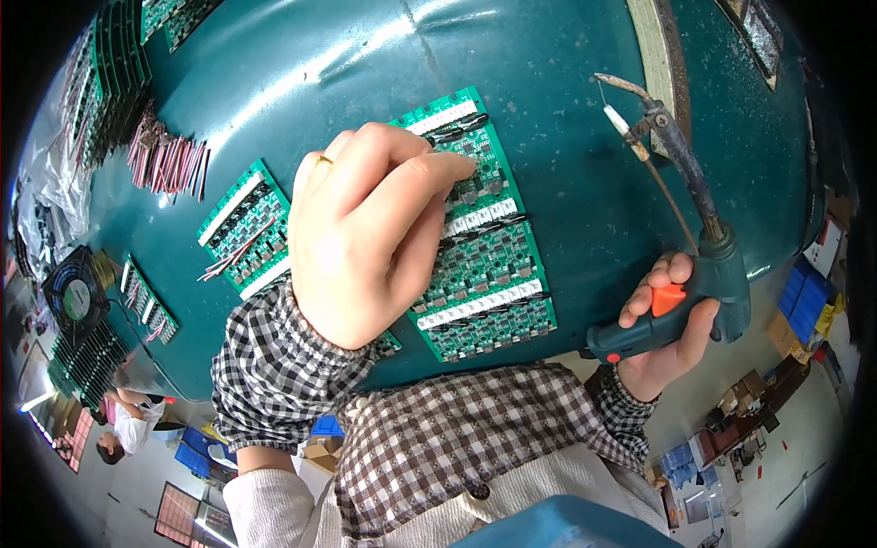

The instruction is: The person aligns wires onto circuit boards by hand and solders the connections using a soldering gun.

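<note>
Board: green circuit board panel lies flat on the teal table.
Left hand: your fingers pinch together, touching the panel.
Right hand: clamped on the soldering gun, beside the panel.

Bare mat between circuit boards and soldering gun; wire bundle crowds left.
</note>
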